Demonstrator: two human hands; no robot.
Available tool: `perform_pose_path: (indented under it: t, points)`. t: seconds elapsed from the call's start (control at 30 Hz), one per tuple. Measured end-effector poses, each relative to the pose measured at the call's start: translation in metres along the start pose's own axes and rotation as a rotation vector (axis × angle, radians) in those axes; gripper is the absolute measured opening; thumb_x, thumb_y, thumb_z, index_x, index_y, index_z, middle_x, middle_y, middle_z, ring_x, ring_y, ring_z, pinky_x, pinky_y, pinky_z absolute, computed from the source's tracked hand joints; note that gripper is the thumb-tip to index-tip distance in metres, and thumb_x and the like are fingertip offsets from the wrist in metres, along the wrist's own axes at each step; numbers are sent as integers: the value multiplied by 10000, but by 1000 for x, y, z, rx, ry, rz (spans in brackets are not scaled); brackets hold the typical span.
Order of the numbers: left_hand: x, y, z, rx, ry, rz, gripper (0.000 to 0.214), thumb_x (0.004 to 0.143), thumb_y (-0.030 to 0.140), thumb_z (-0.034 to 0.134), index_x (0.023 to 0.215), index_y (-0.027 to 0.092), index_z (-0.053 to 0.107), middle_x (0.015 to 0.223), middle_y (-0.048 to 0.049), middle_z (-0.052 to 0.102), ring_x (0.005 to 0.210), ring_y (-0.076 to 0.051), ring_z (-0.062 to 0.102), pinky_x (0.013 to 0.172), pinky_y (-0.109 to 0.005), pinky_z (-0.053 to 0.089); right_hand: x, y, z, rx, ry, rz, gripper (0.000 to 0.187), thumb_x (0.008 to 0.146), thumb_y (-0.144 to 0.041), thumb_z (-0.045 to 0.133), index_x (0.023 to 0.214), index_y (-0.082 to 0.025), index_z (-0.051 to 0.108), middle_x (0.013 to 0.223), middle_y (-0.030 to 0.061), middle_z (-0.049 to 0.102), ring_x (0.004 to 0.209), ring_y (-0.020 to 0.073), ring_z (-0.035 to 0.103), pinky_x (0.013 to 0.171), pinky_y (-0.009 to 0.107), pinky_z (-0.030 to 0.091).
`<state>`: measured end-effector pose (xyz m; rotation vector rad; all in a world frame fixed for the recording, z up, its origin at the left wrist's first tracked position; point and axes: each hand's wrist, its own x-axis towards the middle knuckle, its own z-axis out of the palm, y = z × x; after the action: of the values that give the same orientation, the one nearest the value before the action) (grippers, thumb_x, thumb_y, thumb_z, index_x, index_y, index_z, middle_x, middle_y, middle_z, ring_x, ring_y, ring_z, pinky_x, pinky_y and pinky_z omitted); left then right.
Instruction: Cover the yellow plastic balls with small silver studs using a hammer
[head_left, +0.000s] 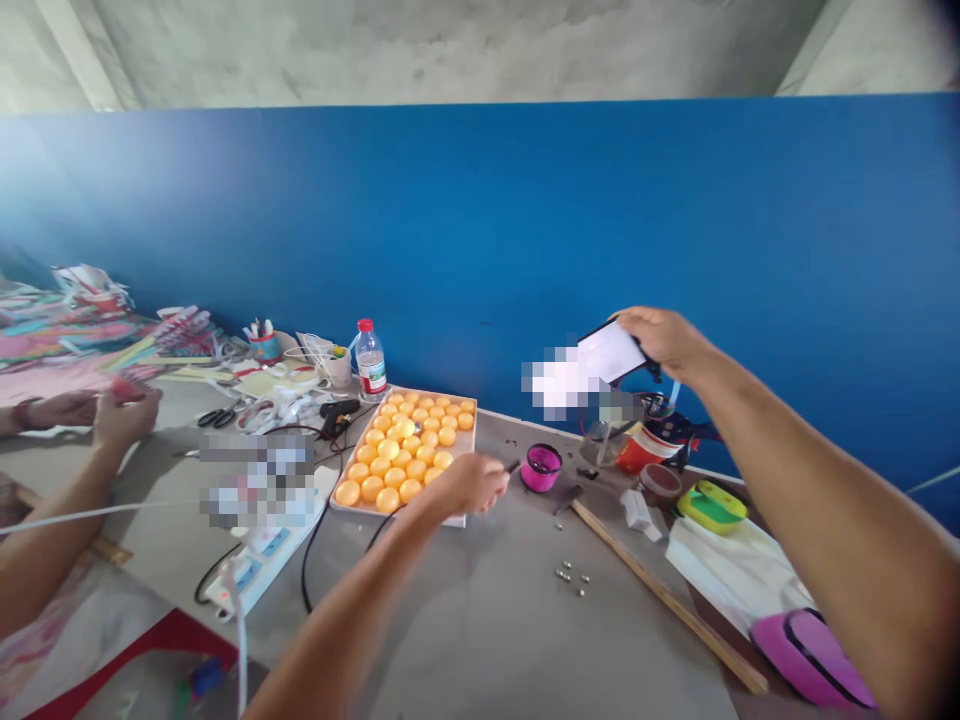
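My right hand (664, 340) is raised before the blue wall, gripping a phone (613, 352) with a bright screen by its edge. My left hand (474, 484) is closed over the near right corner of a tray (466, 445) of orange balls (409, 489). A short dark tip (513, 466) pokes out from its fingers; I cannot make out what it belongs to. Just right of that tip stands a round magenta container (541, 468) with dark bits inside. Several small shiny metal balls (564, 575) lie on the grey table (487, 620).
A hammer (667, 592) lies diagonally at right, beside a yellow-green case (712, 506) and a purple case (810, 655). Behind are a jar (600, 440) and a red can (649, 450). Left are a power strip (274, 550), glue gun (339, 415), bottle (370, 362) and another person's hands (124, 415).
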<state>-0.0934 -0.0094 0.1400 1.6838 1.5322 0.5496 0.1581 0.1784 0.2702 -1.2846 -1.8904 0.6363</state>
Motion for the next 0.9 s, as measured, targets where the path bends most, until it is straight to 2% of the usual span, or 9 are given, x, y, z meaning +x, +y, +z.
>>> perform_pose_path:
  t: [0.07, 0.2, 0.27, 0.37, 0.47, 0.57, 0.63, 0.7, 0.9]
  points:
    - [-15, -10, 4, -57, -7, -64, 240, 777, 275, 360, 655, 156, 529, 543, -3, 536, 463, -110, 508, 463, -206, 379, 9, 8, -17, 26, 102, 44, 239, 871, -215, 449, 1032, -119, 597, 813, 80, 654, 534, 91, 523, 506, 206, 389]
    - [-38, -8, 20, -154, -66, -54, 276, 787, 326, 379, 719, 145, 577, 640, -20, 596, 500, -111, 533, 461, -204, 375, 14, 7, -28, -131, 20, -28, 236, 860, -232, 483, 990, -95, 624, 770, 84, 648, 526, 90, 497, 503, 214, 341]
    - [-45, 2, 31, -45, -158, 27, 286, 802, 322, 389, 724, 157, 609, 676, -32, 632, 546, -128, 568, 499, -216, 393, 12, -1, -14, -233, 3, -83, 257, 861, -239, 477, 999, -92, 636, 804, 86, 656, 560, 95, 499, 531, 220, 339]
    - [-54, 14, 47, 326, -85, 112, 280, 816, 285, 402, 721, 174, 641, 718, -80, 667, 681, -200, 623, 604, -274, 432, 14, -8, 22, -414, -36, -171, 225, 841, -240, 489, 923, -138, 672, 783, 52, 670, 604, 120, 523, 562, 219, 345]
    - [-63, 16, 58, 550, -108, 110, 268, 823, 205, 391, 842, 151, 654, 854, -148, 679, 763, -246, 643, 663, -324, 459, 21, -5, 58, -540, -86, -277, 242, 844, -272, 462, 941, -197, 671, 841, 31, 684, 689, 149, 563, 580, 215, 359]
    - [-72, 13, 62, 561, -123, 159, 260, 824, 181, 396, 878, 156, 649, 849, -140, 670, 775, -240, 642, 668, -315, 468, 28, 6, 88, -634, -167, -276, 285, 863, -300, 423, 1010, -211, 650, 935, 51, 689, 771, 170, 584, 615, 228, 369]
    - [-75, 12, 62, 541, -157, 131, 258, 827, 181, 396, 883, 158, 647, 871, -132, 662, 777, -237, 640, 650, -306, 470, 30, 13, 105, -703, -221, -256, 300, 871, -308, 405, 1033, -216, 640, 981, 60, 686, 833, 184, 593, 642, 236, 374]
    - [-73, 11, 63, 513, -117, 102, 264, 840, 197, 386, 902, 161, 640, 895, -122, 656, 744, -225, 638, 636, -305, 473, 30, 20, 120, -768, -269, -241, 316, 882, -309, 378, 1051, -222, 630, 1002, 61, 685, 861, 191, 599, 653, 244, 375]
    - [-55, 0, 79, 497, -123, 88, 271, 853, 183, 364, 939, 168, 620, 960, -108, 631, 802, -215, 627, 675, -303, 479, 32, 33, 147, -817, -322, -230, 319, 887, -304, 370, 1077, -239, 619, 1056, 62, 676, 888, 201, 609, 684, 265, 376]
